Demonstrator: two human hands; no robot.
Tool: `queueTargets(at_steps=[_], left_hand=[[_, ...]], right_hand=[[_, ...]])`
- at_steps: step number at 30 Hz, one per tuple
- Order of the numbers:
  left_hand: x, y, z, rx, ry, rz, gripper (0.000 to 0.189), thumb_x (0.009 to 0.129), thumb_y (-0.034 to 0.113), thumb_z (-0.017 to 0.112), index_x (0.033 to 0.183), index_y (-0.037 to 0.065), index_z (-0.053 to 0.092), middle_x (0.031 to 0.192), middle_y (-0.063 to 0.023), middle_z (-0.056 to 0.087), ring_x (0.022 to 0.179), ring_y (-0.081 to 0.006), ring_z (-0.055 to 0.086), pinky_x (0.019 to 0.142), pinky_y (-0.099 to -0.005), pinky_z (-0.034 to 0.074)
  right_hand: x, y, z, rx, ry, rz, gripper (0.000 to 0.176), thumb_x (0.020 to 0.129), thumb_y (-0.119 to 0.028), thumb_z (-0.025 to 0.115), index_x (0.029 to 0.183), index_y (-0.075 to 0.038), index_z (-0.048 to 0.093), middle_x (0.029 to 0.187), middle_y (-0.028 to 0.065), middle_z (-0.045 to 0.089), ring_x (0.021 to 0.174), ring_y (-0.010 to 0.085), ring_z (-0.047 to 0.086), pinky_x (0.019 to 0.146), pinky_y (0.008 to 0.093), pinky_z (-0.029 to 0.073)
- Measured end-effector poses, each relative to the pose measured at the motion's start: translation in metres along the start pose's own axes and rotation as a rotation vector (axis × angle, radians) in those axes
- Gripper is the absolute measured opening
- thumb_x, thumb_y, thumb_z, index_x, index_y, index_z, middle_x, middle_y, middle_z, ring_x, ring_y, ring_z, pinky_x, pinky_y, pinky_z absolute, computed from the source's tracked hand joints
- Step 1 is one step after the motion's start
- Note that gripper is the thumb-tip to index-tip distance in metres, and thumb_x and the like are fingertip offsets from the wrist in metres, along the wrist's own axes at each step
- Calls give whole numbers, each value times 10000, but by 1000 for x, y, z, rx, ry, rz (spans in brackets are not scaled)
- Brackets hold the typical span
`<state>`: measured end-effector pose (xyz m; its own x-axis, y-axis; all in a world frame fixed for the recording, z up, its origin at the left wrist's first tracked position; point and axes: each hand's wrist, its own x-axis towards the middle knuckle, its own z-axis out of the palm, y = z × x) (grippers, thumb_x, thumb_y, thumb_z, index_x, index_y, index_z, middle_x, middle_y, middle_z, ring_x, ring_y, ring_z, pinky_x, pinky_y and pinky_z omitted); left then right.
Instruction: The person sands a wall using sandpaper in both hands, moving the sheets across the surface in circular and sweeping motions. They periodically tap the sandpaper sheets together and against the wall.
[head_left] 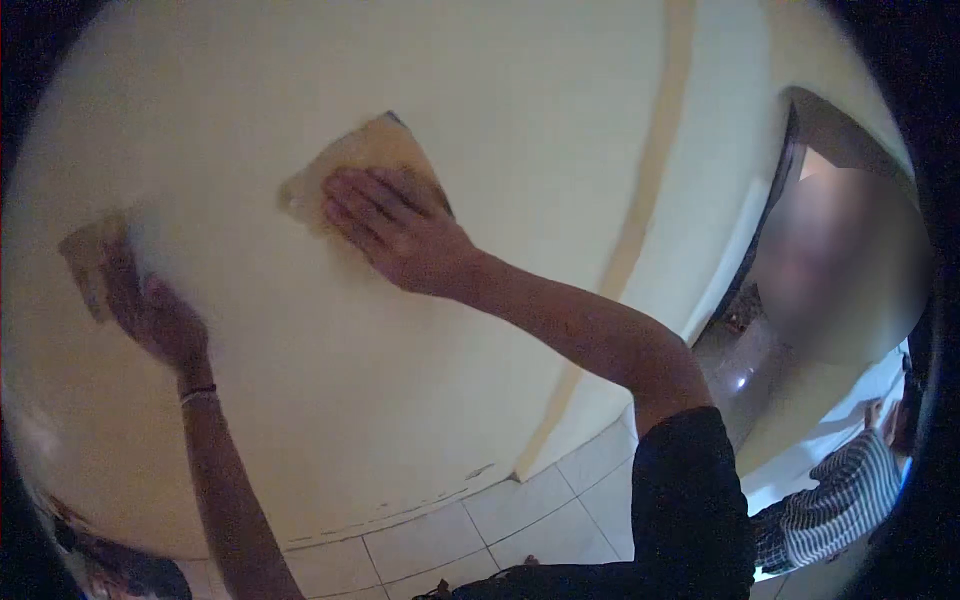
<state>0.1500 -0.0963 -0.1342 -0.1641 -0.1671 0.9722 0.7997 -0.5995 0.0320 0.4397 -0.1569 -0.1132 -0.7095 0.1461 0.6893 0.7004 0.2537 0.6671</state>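
Both sanding cream painted wall (520,110): my right hand (400,228) flat on tan sandpaper sheet (355,160), left hand (152,315) clutching second sheet (88,262); press evenly next.

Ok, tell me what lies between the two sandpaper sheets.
Only bare cream wall between the left sheet and the right sheet, as the head view shows.

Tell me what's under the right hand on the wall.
A tan sheet, flat against the cream wall, lies under the right hand. Its upper corner and left edge show; the part beneath the palm is covered.
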Motion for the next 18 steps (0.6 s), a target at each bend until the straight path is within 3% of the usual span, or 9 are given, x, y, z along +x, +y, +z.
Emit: queueTargets(at_steps=[1, 2, 4, 5, 6, 7, 8, 13, 18], left_hand=[[1, 13, 0, -123, 39, -104, 534, 905, 377, 308, 1249, -31, 342, 1291, -117, 385, 1227, -241, 304, 1024, -374, 181], [0, 17, -4, -132, 35, -95, 534, 905, 377, 308, 1249, -31, 342, 1291, -117, 385, 1227, -241, 304, 1024, -374, 181], [5, 23, -7, 103, -7, 66, 515, 902, 335, 346, 1245, -49, 336, 1291, -136, 376, 1225, -238, 303, 1023, -374, 189], [11, 29, -3, -213, -13, -87, 473, 905, 280, 337, 1252, -42, 333, 1299, -142, 364, 1225, -247, 300, 1024, -385, 182], [8, 28, 0, -222, -10, -75, 473, 905, 280, 337, 1252, -42, 333, 1299, -142, 364, 1225, -247, 300, 1024, -385, 182], [7, 30, 0, -101, -1, -91, 448, 902, 242, 343, 1249, -41, 338, 1299, -146, 362, 1224, -249, 300, 1024, -379, 185], [7, 33, 3, 20, 8, -107, 425, 898, 203, 349, 1247, -39, 343, 1299, -149, 360, 1224, -251, 300, 1023, -373, 187], [1, 28, 11, 211, -3, -55, 387, 896, 208, 345, 1213, -9, 390, 1247, -160, 395, 1171, -269, 340, 997, -381, 231], [-13, 8, 27, 417, 16, 36, 357, 893, 212, 341, 1179, 21, 436, 1195, -170, 430, 1118, -287, 380, 970, -389, 274]], right_hand=[[-17, 14, -4, -9, 0, 13, 465, 753, -192, 448, 1178, -4, 442, 1265, 150, 396, 1198, 263, 353, 1016, 427, 235], [-38, 29, -9, -35, -17, 44, 467, 755, -186, 450, 1186, -7, 433, 1273, 153, 385, 1199, 270, 349, 1014, 441, 231], [-87, 72, -18, -104, -66, 105, 472, 742, -149, 468, 1190, -11, 418, 1281, 160, 362, 1209, 284, 328, 1009, 473, 216], [-111, 97, -25, -174, -123, 194, 481, 713, -130, 491, 1170, 0, 422, 1257, 171, 373, 1209, 291, 320, 997, 469, 235], [-139, 121, -21, -385, -135, 277, 484, 690, -111, 500, 1152, 13, 425, 1235, 185, 381, 1204, 303, 319, 977, 462, 266], [-173, 150, -28, -360, -265, 448, 517, 737, -156, 480, 1207, 26, 367, 1296, 231, 303, 1214, 328, 303, 992, 501, 218], [-212, 181, -39, -440, -219, 499, 505, 758, -160, 478, 1202, 52, 363, 1301, 233, 294, 1219, 342, 289, 1006, 480, 212], [-235, 188, -25, -322, 74, 593, 489, 785, -182, 464, 1193, 75, 378, 1278, 251, 315, 1232, 373, 253, 1026, 439, 204], [-228, 180, -32, -238, 119, 659, 509, 758, -170, 480, 1196, 66, 377, 1287, 233, 314, 1224, 361, 275, 1027, 447, 203]])
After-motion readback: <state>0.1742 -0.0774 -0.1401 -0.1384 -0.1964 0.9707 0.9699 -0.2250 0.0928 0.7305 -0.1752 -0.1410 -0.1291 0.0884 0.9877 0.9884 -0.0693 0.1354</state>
